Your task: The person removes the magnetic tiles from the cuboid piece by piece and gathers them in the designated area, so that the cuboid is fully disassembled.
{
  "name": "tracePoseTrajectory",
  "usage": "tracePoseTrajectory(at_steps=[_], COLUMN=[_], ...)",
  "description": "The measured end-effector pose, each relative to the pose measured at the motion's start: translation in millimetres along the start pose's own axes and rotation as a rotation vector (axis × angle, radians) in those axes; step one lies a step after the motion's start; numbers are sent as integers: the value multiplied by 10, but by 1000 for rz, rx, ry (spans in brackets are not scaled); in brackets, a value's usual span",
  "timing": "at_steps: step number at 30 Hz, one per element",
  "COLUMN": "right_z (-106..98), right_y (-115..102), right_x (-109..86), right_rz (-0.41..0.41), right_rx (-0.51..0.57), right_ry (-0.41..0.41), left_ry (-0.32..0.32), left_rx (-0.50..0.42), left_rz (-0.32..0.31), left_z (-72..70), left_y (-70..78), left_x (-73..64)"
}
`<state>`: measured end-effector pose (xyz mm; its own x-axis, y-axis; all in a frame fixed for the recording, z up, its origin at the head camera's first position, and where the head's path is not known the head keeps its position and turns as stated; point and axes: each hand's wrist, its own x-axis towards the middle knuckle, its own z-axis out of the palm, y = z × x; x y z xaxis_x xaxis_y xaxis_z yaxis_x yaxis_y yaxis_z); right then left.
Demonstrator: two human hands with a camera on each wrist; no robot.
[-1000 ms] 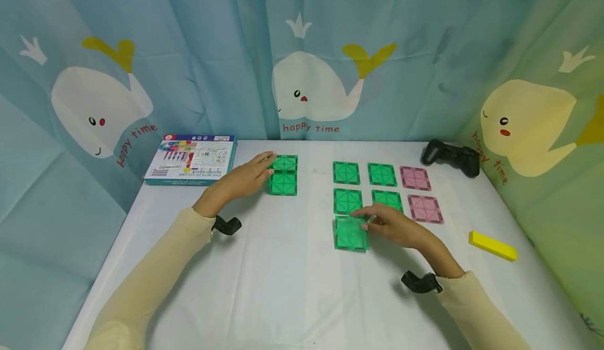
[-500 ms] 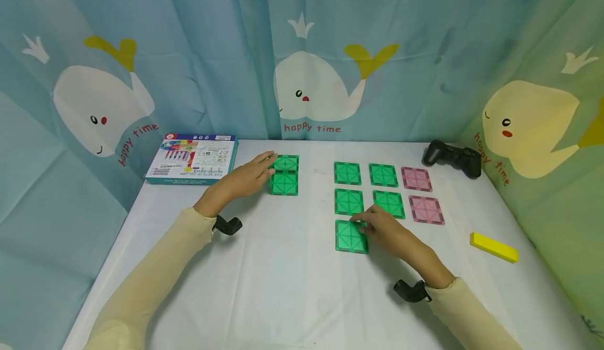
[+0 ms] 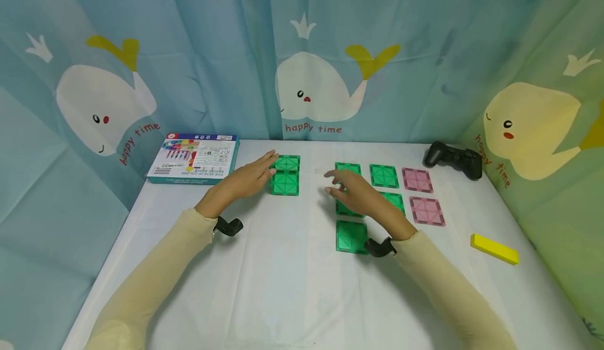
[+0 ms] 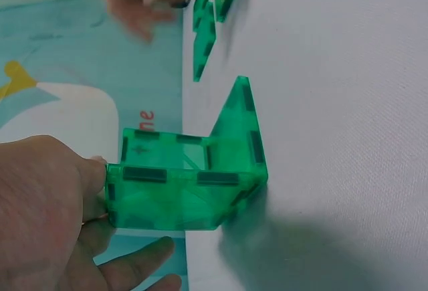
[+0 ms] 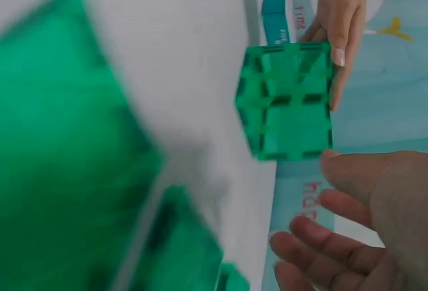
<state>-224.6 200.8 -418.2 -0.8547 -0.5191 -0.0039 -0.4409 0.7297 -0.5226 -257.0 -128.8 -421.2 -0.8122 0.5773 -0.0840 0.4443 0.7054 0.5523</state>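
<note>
My left hand (image 3: 245,179) holds a green magnetic-tile structure (image 3: 285,175) at its left side, thumb and index finger at its edges. In the left wrist view, the green tile structure (image 4: 177,194) has several see-through walls with dark magnets, and one pointed piece rises at its right. My right hand (image 3: 356,195) hovers over the green tiles, fingers loosely bent and holding nothing. In the right wrist view, its thumb tip overlaps a corner of the structure (image 5: 287,110). Below that hand lies a green square tile (image 3: 350,237); two more are partly covered by the hand.
Farther right lie a green tile (image 3: 384,176) and two pink tiles (image 3: 417,180). A black game controller (image 3: 453,160) sits at the back right, with a yellow block (image 3: 494,249) in front of it. The boxed toy set (image 3: 193,159) stands back left, near the whale-print curtain.
My right hand has left the nearest green tile, which now lies flat, and has moved up and left toward the structure. My left hand has stayed in place.
</note>
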Motion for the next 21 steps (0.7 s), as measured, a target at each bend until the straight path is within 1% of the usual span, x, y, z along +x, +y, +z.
tracePoseTrajectory(at_steps=[3, 5, 7, 10, 11, 13, 14, 16, 18, 21], right_z=[61, 125, 199, 296, 325, 366, 381, 401, 411, 429], right_y=[-74, -115, -146, -174, -179, -178, -179, -178, -174, -163], right_x=[325, 511, 661, 825, 865, 934, 964, 1009, 1037, 1066], right_rz=[8, -30, -114, -266, -305, -361, -372, -374, -367, -347], right_rx=[7, -39, -132, -334, -395, -481, -506, -516, -500, -472], right_ry=[-4, 7, 38, 107, 131, 168, 179, 194, 208, 200], left_ry=[0, 2, 2, 3, 2, -1, -1, -3, -7, -11], left_rx=[11, 22, 30, 37, 38, 35, 34, 31, 29, 29], left_rz=[-9, -14, -15, -19, -20, -25, -27, -31, -34, -32], left_z=[6, 13, 20, 21, 18, 8, 5, 1, 1, 6], left_y=[-14, -20, -21, -15, -13, -7, -10, -12, -10, -12], left_x=[12, 25, 33, 28, 21, 7, 4, 0, 1, 6])
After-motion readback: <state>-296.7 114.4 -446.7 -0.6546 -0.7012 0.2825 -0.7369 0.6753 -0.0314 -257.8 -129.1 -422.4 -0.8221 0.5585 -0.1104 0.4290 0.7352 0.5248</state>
